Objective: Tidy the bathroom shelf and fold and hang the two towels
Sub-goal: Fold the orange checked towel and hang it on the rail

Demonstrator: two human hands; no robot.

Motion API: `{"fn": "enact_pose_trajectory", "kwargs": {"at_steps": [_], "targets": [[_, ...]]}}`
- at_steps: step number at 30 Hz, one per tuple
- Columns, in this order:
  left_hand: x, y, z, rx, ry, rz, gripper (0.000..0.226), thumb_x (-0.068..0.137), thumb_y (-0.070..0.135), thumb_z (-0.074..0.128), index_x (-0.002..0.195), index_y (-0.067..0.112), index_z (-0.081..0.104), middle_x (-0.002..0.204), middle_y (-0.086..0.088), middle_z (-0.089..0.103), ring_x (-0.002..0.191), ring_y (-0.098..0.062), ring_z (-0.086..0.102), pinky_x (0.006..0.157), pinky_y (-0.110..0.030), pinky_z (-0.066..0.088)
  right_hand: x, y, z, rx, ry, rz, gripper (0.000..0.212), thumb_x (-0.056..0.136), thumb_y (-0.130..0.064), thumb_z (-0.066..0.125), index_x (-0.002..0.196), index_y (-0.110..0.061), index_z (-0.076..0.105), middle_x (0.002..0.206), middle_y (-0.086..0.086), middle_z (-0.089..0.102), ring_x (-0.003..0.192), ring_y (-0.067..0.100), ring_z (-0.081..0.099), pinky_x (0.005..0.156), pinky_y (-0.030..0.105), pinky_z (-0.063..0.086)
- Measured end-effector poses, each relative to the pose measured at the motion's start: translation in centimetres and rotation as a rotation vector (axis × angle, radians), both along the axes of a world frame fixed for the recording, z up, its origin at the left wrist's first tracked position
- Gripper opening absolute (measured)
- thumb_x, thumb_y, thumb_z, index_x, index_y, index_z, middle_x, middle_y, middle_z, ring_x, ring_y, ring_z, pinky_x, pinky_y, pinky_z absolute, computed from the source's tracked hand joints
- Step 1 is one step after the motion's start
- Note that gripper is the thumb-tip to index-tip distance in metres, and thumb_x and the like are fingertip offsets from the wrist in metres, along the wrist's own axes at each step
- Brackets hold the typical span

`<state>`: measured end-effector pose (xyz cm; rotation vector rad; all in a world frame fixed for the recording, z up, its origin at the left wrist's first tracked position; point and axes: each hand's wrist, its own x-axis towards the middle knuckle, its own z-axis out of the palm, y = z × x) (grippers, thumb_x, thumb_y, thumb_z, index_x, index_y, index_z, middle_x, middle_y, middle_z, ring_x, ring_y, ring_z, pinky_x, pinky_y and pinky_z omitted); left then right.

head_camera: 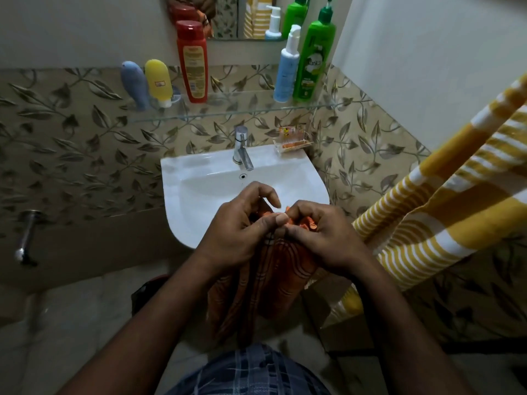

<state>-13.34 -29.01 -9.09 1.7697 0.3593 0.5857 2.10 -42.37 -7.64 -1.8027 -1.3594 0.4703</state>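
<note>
Nearest to me, below the sink (199, 181), a blue checked garment fills the bottom edge of my view, and two bare forearms reach forward from it over a pale, dim floor (71, 323). The orange towel (273, 275), crossed by dark lines, hangs bunched in long folds in front of the sink's front rim. At that rim the left hand (236, 232) and right hand (322, 235) meet, touching each other. Both have their fingers curled tight, and each pinches the towel's gathered top edge between thumb and fingers; the left forefinger arches free above. The sink is white, with a chrome tap (241, 149) at its back and a small clear soap tray (291, 142) on its back right corner. To the right of the sink a yellow striped towel (442, 201) hangs in broad folds against the side wall. Left of the sink, low on the wall, a second metal tap (27, 238) sticks out. Leaf-patterned tiles (71, 138) cover the wall behind the sink. Above it, a glass shelf (228, 109) carries a grey-blue tube (134, 84), a yellow tube (158, 81) and a red bottle (192, 61) on its left part, and a white-and-blue pump bottle (286, 69) beside a green pump bottle (313, 61) on its right. Farthest up, a mirror (228, 15) reflects the bottles.
</note>
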Motion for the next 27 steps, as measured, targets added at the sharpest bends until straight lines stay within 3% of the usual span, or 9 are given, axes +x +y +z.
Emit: {"fn": "enact_pose_trajectory", "kwargs": {"at_steps": [2, 5, 8, 11, 15, 17, 19, 23, 27], "targets": [[-1.0, 0.5, -0.7, -0.045, 0.074, -0.023, 0.032, 0.084, 0.052, 0.075, 0.104, 0.031, 0.061, 0.095, -0.003, 0.070, 0.079, -0.020, 0.067, 0.070, -0.047, 0.055, -0.1, -0.6, 0.7, 0.066, 0.009, -0.106, 0.024, 0.083, -0.049, 0.069, 0.083, -0.025, 0.071, 0.083, -0.004, 0.072, 0.079, 0.016, 0.068, 0.071, 0.040, 0.055], [-2.6, 0.9, -2.0, -0.049, 0.142, -0.048, 0.029, 0.081, 0.050, 0.078, 0.100, 0.032, 0.065, 0.091, 0.001, 0.072, 0.077, -0.012, 0.066, 0.069, -0.037, 0.051, 0.6, -1.9, 1.6, 0.221, 0.056, -0.323, 0.017, 0.083, -0.047, 0.069, 0.080, -0.031, 0.070, 0.081, -0.012, 0.071, 0.076, 0.008, 0.064, 0.072, 0.030, 0.052], [-4.4, 0.9, -3.1, -0.222, 0.107, 0.023, 0.016, 0.089, 0.028, 0.081, 0.097, 0.023, 0.068, 0.086, 0.001, 0.072, 0.074, -0.011, 0.066, 0.064, -0.027, 0.050, 1.7, -3.8, 1.3, 0.255, 0.039, -0.558, 0.013, 0.088, -0.043, 0.073, 0.084, -0.031, 0.071, 0.083, -0.008, 0.073, 0.078, 0.015, 0.068, 0.074, 0.043, 0.057], [-5.0, 0.2, -3.5, -0.228, 0.104, 0.097, 0.015, 0.087, 0.031, 0.079, 0.091, 0.019, 0.072, 0.086, -0.009, 0.074, 0.075, -0.017, 0.067, 0.067, -0.036, 0.052, 1.3, -5.3, 0.9, 0.118, -0.122, -0.653, 0.028, 0.086, -0.053, 0.070, 0.085, -0.025, 0.070, 0.082, -0.006, 0.072, 0.078, 0.016, 0.068, 0.073, 0.045, 0.057], [-4.3, -1.1, -2.6, -0.249, 0.023, 0.141, 0.007, 0.091, 0.023, 0.079, 0.090, 0.018, 0.075, 0.089, -0.007, 0.077, 0.084, -0.019, 0.073, 0.081, -0.042, 0.058, -0.8, -5.0, 0.3, 0.020, -0.277, -0.561, 0.019, 0.083, -0.041, 0.083, 0.095, -0.030, 0.073, 0.086, -0.014, 0.069, 0.080, 0.011, 0.065, 0.075, 0.031, 0.053], [-3.8, -1.7, -1.9, -0.214, 0.014, 0.096, 0.003, 0.092, 0.020, 0.078, 0.090, 0.020, 0.077, 0.089, -0.003, 0.079, 0.087, -0.018, 0.075, 0.084, -0.041, 0.059, -2.1, -4.5, 0.2, -0.017, -0.278, -0.443, 0.041, 0.080, -0.041, 0.086, 0.118, -0.031, 0.073, 0.095, -0.013, 0.069, 0.082, 0.007, 0.063, 0.075, 0.023, 0.049], [-3.2, -2.2, -1.2, -0.142, 0.018, 0.037, 0.004, 0.094, 0.017, 0.076, 0.093, 0.019, 0.079, 0.092, -0.001, 0.079, 0.092, -0.017, 0.076, 0.085, -0.038, 0.060, -3.0, -3.7, 0.3, -0.078, -0.225, -0.260, 0.055, 0.077, -0.045, 0.086, 0.129, -0.034, 0.070, 0.092, -0.014, 0.067, 0.078, 0.001, 0.060, 0.072, 0.018, 0.046], [-2.1, -2.7, -0.5, -0.100, 0.006, 0.055, 0.003, 0.094, 0.020, 0.076, 0.093, 0.020, 0.079, 0.091, 0.001, 0.077, 0.088, -0.017, 0.075, 0.078, -0.034, 0.060, -2.6, -2.2, 0.4, -0.074, -0.140, -0.102, 0.022, 0.082, -0.038, 0.087, 0.094, -0.024, 0.077, 0.076, -0.012, 0.069, 0.070, 0.002, 0.062, 0.064, 0.021, 0.044], [-1.6, -2.1, -1.3, -0.167, 0.075, 0.057, 0.019, 0.085, 0.036, 0.084, 0.090, 0.023, 0.071, 0.092, -0.006, 0.072, 0.082, -0.024, 0.072, 0.075, -0.046, 0.059, -0.1, -3.1, 1.2, 0.045, -0.192, -0.182, 0.023, 0.083, -0.043, 0.078, 0.080, -0.022, 0.068, 0.072, -0.008, 0.065, 0.068, 0.007, 0.059, 0.061, 0.027, 0.044]]}}
